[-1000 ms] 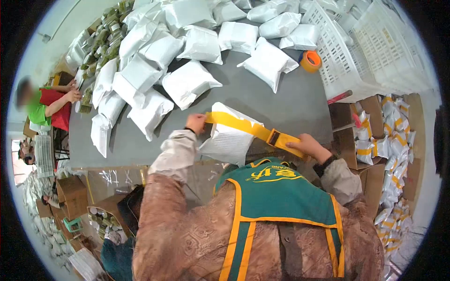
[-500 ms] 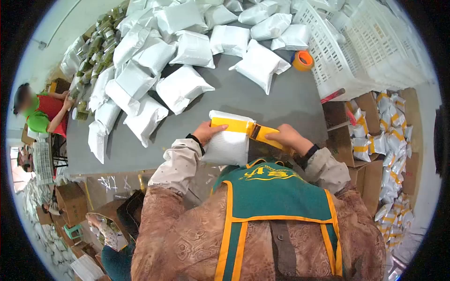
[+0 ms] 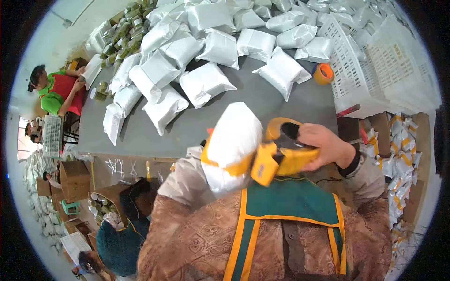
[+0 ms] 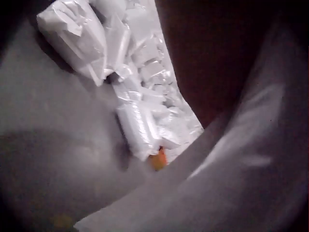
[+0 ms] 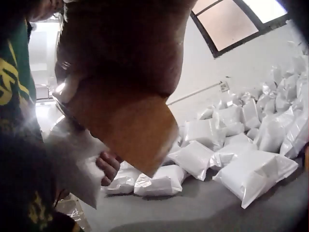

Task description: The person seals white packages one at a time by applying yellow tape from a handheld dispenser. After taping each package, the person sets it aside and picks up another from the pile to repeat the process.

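Observation:
A white plastic parcel (image 3: pixel 236 133) is tilted up close before the chest, with a band of yellow tape (image 3: pixel 220 165) across its lower part. My left hand is mostly behind the parcel in the head view. Its curled fingers (image 5: pixel 108 168) show at the parcel's edge in the right wrist view, holding it. My right hand (image 3: pixel 328 146) grips a yellow tape dispenser (image 3: pixel 265 165) with a roll of tape, its front end right at the parcel's right side. Seen from the right wrist, the dispenser (image 5: pixel 130 125) looks orange-brown and hides part of the parcel.
Many white parcels (image 3: pixel 206 84) are heaped across the far side of the grey table (image 3: pixel 187 136). An orange tape roll (image 3: pixel 323 73) lies beside white plastic crates (image 3: pixel 356 70). At right, cartons hold taped parcels (image 3: pixel 398 140). A person in green and red (image 3: pixel 61 93) works at left.
The parcel has risen from the table and tipped up, and the tape now wraps it lower down. My left hand has slipped behind it; my right hand has lifted the dispenser closer to the camera.

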Demonstrator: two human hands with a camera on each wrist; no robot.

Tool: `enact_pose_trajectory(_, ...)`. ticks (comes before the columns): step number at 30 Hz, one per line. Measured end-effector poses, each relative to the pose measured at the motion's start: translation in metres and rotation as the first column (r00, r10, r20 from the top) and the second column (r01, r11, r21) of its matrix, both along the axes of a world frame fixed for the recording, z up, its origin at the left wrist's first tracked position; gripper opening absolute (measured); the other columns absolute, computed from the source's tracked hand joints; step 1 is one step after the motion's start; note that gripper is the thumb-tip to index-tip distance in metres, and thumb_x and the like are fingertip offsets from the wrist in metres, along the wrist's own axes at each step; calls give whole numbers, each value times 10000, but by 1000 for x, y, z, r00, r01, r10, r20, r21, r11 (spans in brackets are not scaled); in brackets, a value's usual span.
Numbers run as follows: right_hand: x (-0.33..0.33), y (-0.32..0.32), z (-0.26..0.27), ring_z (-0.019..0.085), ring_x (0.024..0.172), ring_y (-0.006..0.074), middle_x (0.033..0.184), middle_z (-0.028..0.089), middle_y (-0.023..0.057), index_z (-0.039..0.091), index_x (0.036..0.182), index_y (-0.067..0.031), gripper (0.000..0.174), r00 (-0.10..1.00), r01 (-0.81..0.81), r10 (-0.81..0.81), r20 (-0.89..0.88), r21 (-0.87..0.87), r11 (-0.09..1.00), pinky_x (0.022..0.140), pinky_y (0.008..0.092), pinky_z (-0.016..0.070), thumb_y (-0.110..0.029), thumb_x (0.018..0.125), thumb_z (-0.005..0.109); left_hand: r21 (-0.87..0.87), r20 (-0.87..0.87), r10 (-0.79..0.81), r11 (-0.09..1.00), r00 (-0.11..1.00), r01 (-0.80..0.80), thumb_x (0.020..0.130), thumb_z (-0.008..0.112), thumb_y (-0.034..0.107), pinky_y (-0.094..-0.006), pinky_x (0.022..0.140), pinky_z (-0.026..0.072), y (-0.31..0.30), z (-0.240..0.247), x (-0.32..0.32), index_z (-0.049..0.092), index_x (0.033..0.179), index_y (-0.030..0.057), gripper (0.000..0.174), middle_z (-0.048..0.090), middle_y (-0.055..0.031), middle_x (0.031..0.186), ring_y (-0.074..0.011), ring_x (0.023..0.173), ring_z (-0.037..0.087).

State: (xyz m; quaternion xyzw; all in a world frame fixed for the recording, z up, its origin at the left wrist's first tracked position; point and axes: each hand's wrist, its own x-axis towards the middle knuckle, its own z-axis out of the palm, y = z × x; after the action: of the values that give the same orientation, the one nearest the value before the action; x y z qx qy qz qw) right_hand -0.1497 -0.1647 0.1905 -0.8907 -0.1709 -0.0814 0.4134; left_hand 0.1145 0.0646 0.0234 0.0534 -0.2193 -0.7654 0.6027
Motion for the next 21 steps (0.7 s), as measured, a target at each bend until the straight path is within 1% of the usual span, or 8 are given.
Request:
enact_pose_trajectory(1, -2, -3, 14, 538, 740, 344, 777, 532, 128, 575, 840, -26, 467, 998, -67, 67, 10, -25, 997, 667, 410, 434, -326, 597, 838, -6, 38, -28, 1000, 999, 29, 939, 512, 467, -349, 993, 397, -4, 11, -8, 499, 1285, 12, 571, 587, -104, 1223, -218, 1137, 538)
enact_pose_trajectory(4, -28, -33, 22, 540, 746, 347, 783, 539, 132, 587, 857, -37, 472, 998, 42, -32, 46, -230, 972, 678, 414, 433, -337, 588, 833, 21, 235, -108, 994, 966, 106, 942, 505, 451, -336, 956, 413, -11, 41, -21, 518, 1247, -4, 548, 607, -101, 1164, -206, 1086, 553)
enact_pose_trajectory(7, -47, -72, -3, 544, 753, 342, 779, 534, 126, 609, 900, -33, 483, 949, 316, -295, 115, -398, 861, 695, 419, 437, -342, 595, 821, 41, 516, -155, 987, 842, 156, 945, 499, 436, -323, 918, 429, -28, 63, -25, 537, 1208, -19, 527, 627, -98, 1105, -193, 1035, 568)
enact_pose_trajectory(11, -26, -61, -20, 547, 735, 313, 773, 541, 127, 615, 899, -21, 457, 851, 503, -394, 347, -324, 802, 701, 401, 448, -291, 598, 829, -8, 899, -53, 991, 435, 137, 949, 490, 416, -305, 868, 451, -40, 102, -29, 562, 1157, -40, 506, 653, -94, 1026, -177, 967, 589)
enact_pose_trajectory(14, -8, -46, -19, 538, 740, 323, 762, 528, 130, 573, 825, 10, 456, 804, 538, -404, 437, -241, 808, 719, 410, 455, -254, 564, 839, -82, 975, 102, 991, 197, -104, 938, 514, 400, -291, 836, 465, -25, 149, -38, 579, 1113, -49, 486, 663, -85, 961, -165, 920, 601)
enact_pose_trajectory(17, 8, -41, -4, 532, 687, 295, 738, 514, 109, 577, 819, -13, 449, 727, 573, -339, 597, -255, 779, 683, 377, 453, -277, 571, 843, -126, 916, 217, 954, 338, -272, 883, 623, 362, -297, 838, 472, -16, 154, -41, 565, 1124, -23, 458, 650, -79, 1003, -172, 929, 611)
enact_pose_trajectory(20, 16, -44, 5, 535, 702, 296, 745, 521, 111, 569, 815, -21, 459, 729, 547, -258, 634, -314, 776, 695, 378, 459, -287, 563, 845, -128, 703, 273, 957, 657, -261, 799, 754, 305, -294, 864, 472, -22, 149, -38, 544, 1182, 13, 525, 633, -69, 1094, -150, 974, 608)
enact_pose_trajectory(21, 18, -45, 6, 537, 709, 296, 749, 522, 112, 568, 817, -21, 461, 762, 506, -228, 606, -338, 793, 700, 379, 461, -290, 564, 844, 42, 647, 83, 989, 758, -144, 738, 827, 280, -298, 883, 471, -27, 137, -32, 527, 1223, 40, 618, 621, -55, 1136, -133, 1033, 587)
